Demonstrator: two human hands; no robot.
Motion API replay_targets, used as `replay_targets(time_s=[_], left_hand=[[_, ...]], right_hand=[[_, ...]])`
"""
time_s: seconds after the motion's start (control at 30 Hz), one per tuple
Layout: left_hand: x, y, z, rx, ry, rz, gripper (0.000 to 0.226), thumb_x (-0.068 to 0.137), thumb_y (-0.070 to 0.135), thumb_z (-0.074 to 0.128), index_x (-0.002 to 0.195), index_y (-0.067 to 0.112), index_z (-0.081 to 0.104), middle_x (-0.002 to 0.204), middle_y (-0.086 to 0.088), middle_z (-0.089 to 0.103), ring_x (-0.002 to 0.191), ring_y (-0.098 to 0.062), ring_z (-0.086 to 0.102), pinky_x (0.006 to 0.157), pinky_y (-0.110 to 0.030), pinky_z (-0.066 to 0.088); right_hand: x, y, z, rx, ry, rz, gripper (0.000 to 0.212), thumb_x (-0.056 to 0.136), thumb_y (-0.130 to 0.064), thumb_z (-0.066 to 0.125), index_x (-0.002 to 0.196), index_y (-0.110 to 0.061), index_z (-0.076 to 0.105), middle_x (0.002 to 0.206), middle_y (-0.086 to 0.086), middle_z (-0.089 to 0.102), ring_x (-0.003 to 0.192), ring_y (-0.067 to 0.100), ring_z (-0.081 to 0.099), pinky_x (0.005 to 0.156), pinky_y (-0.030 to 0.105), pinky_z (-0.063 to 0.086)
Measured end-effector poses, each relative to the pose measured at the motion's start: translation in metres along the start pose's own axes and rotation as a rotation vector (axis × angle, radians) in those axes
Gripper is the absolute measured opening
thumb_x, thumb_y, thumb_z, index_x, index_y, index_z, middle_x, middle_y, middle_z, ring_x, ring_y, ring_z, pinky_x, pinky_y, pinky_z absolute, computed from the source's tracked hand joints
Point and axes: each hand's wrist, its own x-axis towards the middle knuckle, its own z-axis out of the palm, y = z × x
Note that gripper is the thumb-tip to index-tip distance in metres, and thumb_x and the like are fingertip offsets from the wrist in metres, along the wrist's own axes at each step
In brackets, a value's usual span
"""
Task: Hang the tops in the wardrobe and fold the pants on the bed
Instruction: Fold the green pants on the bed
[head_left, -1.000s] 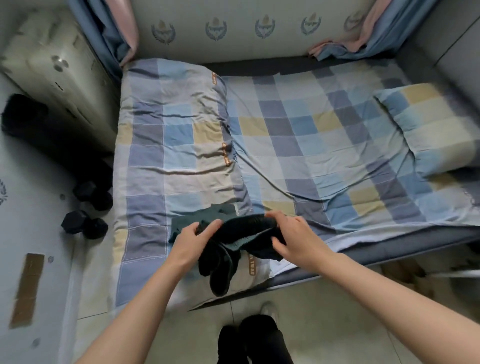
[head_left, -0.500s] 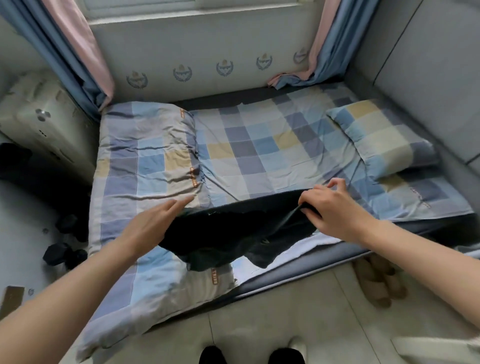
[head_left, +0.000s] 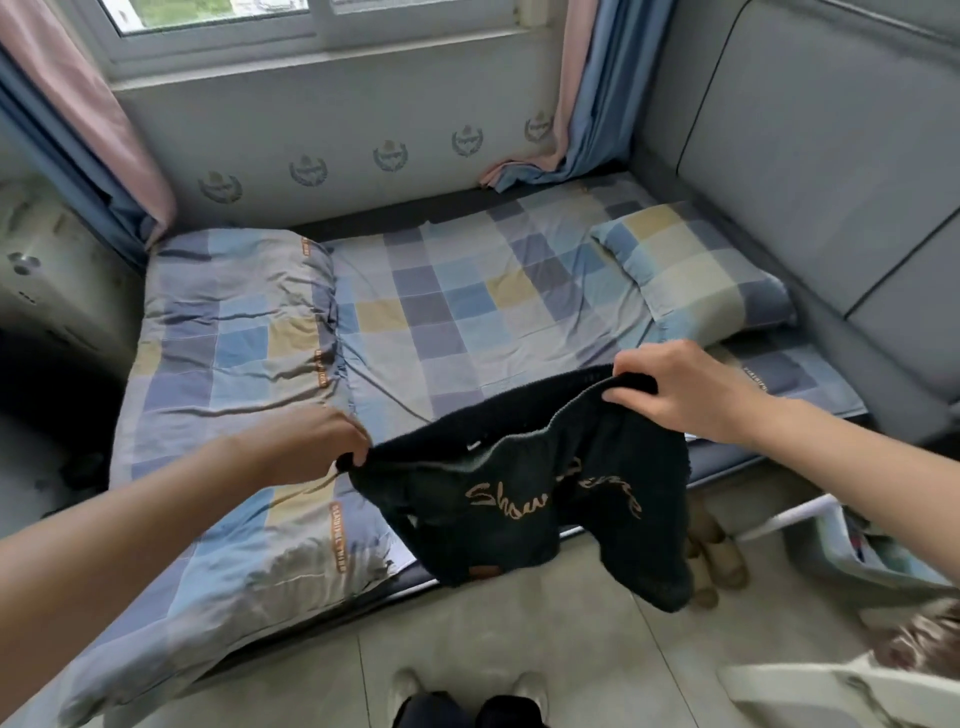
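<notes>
Bed (head_left: 467, 312): checked sheet in blue, grey and yellow squares, set under a window, padded grey panel along its right side.
Folded quilt (head_left: 234, 364): same check, lies on the left part of the bed, front end overhanging the mattress edge.
Pillow (head_left: 691, 270): same check, far right of the bed, against the grey panel.
Dark garment (head_left: 524, 488): held up spread out above the bed's front edge, lower part hanging over the floor. Tan script lettering across the front, not legible. Small tan patch at the lower hem.
Left hand (head_left: 317, 447): fingers curled, gripping the garment's left upper corner.
Right hand (head_left: 691, 389): fingers curled over the ribbed upper edge at the right, gripping it; held higher than the left.
Slippers (head_left: 717, 561): on the floor, partly hidden behind the garment.
</notes>
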Motion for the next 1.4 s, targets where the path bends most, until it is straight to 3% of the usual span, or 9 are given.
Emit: replay_targets(time_s=[0.13,0.3,0.47,0.7,0.97,1.07,1.17,1.3,1.4], left_hand=[[0.024,0.043,-0.006,-0.15,-0.014,-0.211,0.036,0.086,0.008,0.049,0.108,0.024,0.072,0.113,0.004,0.07,0.106,-0.017,0.064,0.09,-0.022,0.046],[0.1,0.154,-0.038,-1.08,0.1,0.009,0.044,0.085,0.012,0.072,0.127,0.014,0.058,0.114,0.001,0.068,0.107,-0.013,0.065,0.095,-0.027,0.051],[0.158,0.2,-0.048,-1.218,0.2,-0.101,0.036,0.084,0.019,0.074,0.116,0.008,0.063,0.112,-0.01,0.069,0.107,-0.023,0.065,0.095,-0.045,0.051],[0.177,0.148,-0.038,-1.233,-0.165,-0.226,0.018,0.093,0.015,0.062,0.103,0.001,0.067,0.092,-0.005,0.066,0.084,-0.013,0.064,0.081,-0.03,0.056],[0.162,0.05,-0.055,-0.594,-0.283,-0.236,0.036,0.095,0.049,0.055,0.074,0.019,0.058,0.063,0.011,0.052,0.055,-0.005,0.047,0.047,-0.01,0.033],[0.16,-0.003,-0.088,-0.305,-0.153,-0.183,0.038,0.095,0.052,0.053,0.088,0.018,0.067,0.071,0.007,0.059,0.061,-0.01,0.052,0.053,-0.015,0.035],[0.158,-0.054,-0.122,0.042,0.038,-0.128,0.04,0.096,0.051,0.049,0.094,0.017,0.069,0.081,-0.001,0.067,0.07,-0.018,0.059,0.061,-0.019,0.038],[0.163,-0.096,-0.147,0.208,0.484,0.068,0.022,0.089,0.034,0.066,0.082,0.014,0.07,0.079,-0.003,0.071,0.059,-0.026,0.067,0.052,-0.029,0.054],[0.172,-0.118,-0.15,0.189,0.594,0.076,0.021,0.076,0.024,0.081,0.069,0.007,0.071,0.088,-0.01,0.064,0.059,-0.03,0.062,0.059,-0.041,0.058]], right_hand=[[-0.009,-0.013,-0.009,0.081,0.021,-0.128,0.021,0.087,-0.026,0.068,0.077,-0.008,0.064,0.069,-0.002,0.062,0.061,0.01,0.055,0.062,0.027,0.044],[-0.004,-0.022,-0.019,0.155,-0.041,-0.17,0.018,0.089,-0.023,0.067,0.082,-0.007,0.068,0.074,-0.003,0.063,0.067,0.01,0.056,0.065,0.025,0.043],[-0.004,-0.009,-0.042,0.246,0.018,-0.151,0.012,0.087,-0.024,0.069,0.086,-0.012,0.073,0.079,-0.006,0.071,0.073,0.006,0.063,0.072,0.024,0.049],[-0.011,0.065,-0.075,0.537,0.016,0.087,0.003,0.081,-0.016,0.074,0.085,-0.015,0.076,0.08,-0.003,0.073,0.077,0.01,0.067,0.072,0.019,0.051],[0.015,0.117,-0.077,0.189,-0.083,0.098,0.016,0.08,-0.039,0.072,0.077,-0.023,0.071,0.066,-0.009,0.066,0.064,0.006,0.061,0.06,0.019,0.046],[0.032,0.135,-0.068,-0.281,-0.168,-0.017,0.04,0.085,-0.058,0.056,0.076,-0.019,0.06,0.056,-0.009,0.052,0.054,0.01,0.052,0.054,0.027,0.043],[0.055,0.151,-0.065,-0.618,-0.158,-0.004,0.044,0.09,-0.061,0.044,0.092,-0.02,0.059,0.069,-0.004,0.062,0.066,0.02,0.063,0.064,0.032,0.05],[0.095,0.161,-0.059,-0.718,-0.061,0.122,0.048,0.091,-0.059,0.047,0.111,-0.016,0.05,0.069,-0.001,0.064,0.064,0.024,0.064,0.071,0.033,0.047],[0.128,0.169,-0.057,-0.59,-0.028,0.327,0.042,0.089,-0.058,0.052,0.097,-0.016,0.049,0.069,-0.001,0.057,0.067,0.026,0.058,0.071,0.036,0.041]])
